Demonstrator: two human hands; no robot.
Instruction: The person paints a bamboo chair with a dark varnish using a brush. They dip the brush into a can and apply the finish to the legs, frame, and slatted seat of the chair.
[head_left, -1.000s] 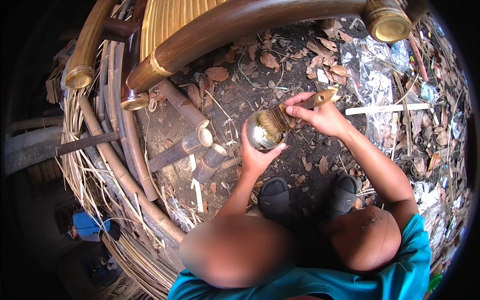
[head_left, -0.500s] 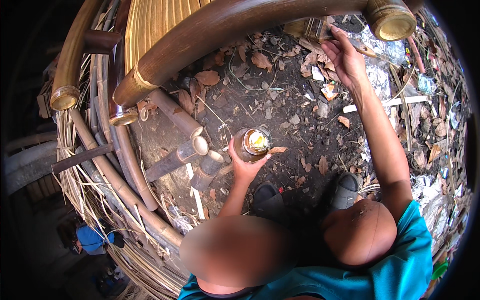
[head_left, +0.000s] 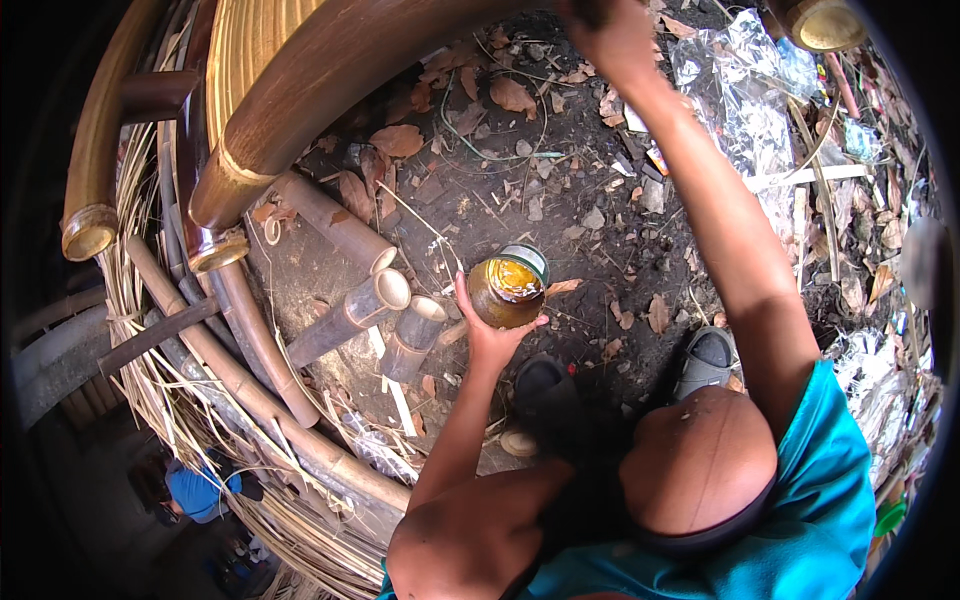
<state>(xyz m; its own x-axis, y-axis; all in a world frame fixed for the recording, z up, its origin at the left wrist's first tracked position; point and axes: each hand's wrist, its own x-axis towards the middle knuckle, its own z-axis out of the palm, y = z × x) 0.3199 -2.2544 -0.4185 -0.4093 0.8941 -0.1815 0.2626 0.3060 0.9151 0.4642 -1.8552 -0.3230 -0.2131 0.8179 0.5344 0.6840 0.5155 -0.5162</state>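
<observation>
My left hand [head_left: 490,345] is closed around a glass jar [head_left: 505,305] of amber liquid, held above the ground with its open mouth facing up. My right hand [head_left: 615,45] reaches to the top edge of the view, beside a thick, glossy brown bamboo pole [head_left: 330,85]. Its fingers are partly cut off and blurred there. It was gripping a flat paintbrush a moment ago; only a dark patch shows at the fingers now. The pole belongs to a bamboo frame with yellow slats [head_left: 262,40].
Cut bamboo stubs [head_left: 365,305] stand left of the jar. Bundled split strips [head_left: 230,490] run along the left. Dry leaves [head_left: 397,140] and clear plastic sheeting [head_left: 735,95] litter the soil. A person in blue [head_left: 200,492] is at the lower left.
My right hand has moved left and up with the paintbrush, toward the bamboo pole. The jar has tilted slightly in my left hand. The whole view has shifted a little.
</observation>
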